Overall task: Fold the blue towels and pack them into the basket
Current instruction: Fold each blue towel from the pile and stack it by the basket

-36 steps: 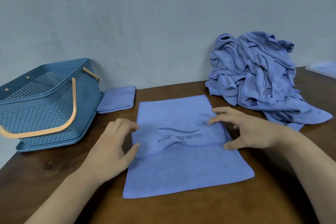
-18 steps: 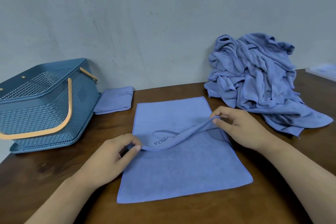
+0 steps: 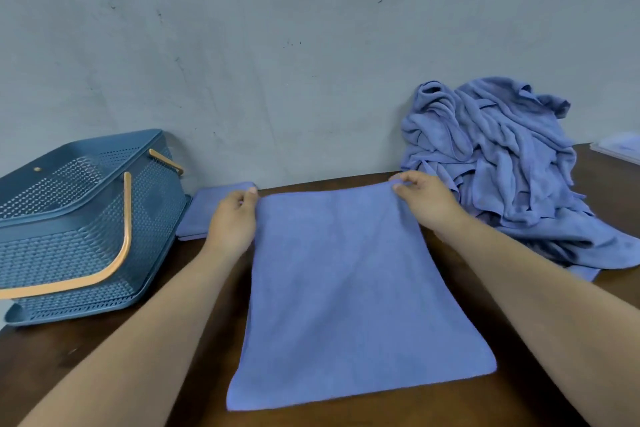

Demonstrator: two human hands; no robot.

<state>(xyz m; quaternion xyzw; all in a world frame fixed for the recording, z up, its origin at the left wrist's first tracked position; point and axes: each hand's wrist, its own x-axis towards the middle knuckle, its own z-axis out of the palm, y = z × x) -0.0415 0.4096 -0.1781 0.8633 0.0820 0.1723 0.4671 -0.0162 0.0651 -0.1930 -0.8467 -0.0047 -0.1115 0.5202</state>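
Matt, soft cloth towel [image 3: 349, 288] — perforated plastic basket [image 3: 86, 236], seemingly smooth — dark polished wood table [image 3: 104, 367]

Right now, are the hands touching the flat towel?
Touching. The head view shows the left hand and the right hand each pinching a far corner of the flat towel.

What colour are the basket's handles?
Light orange handles on a dark teal basket; the head view shows them clearly.

Your left hand [image 3: 231, 222] and right hand [image 3: 427, 199] are bare. Your left forearm [image 3: 166, 315] and right forearm [image 3: 519, 274] are bare too, slim and smooth, uncovered right down to the view's lower edge. The nails that show look short.
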